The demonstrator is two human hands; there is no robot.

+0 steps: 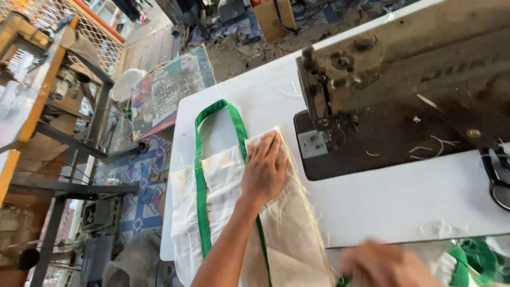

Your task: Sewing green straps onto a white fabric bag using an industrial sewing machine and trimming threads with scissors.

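Note:
My left hand (264, 169) lies flat, fingers together, on a cream cloth bag (223, 212) with frayed edges, pressing it onto the white table (404, 196). A green strap (201, 175) runs along the bag and loops past its far edge. The bag hangs over the table's left edge. My right hand (385, 264) is blurred at the bottom edge, near green and white cloth (467, 258); whether it holds anything is unclear. An old grey sewing machine (382, 74) stands just right of my left hand.
Black scissors (496, 178) lie at the table's right edge. Loose threads dot the machine bed. Left of the table stand metal frames (69, 143), a patterned floor mat (135, 191) and a white basket (126, 84). A cardboard box (273, 18) sits on the littered floor beyond.

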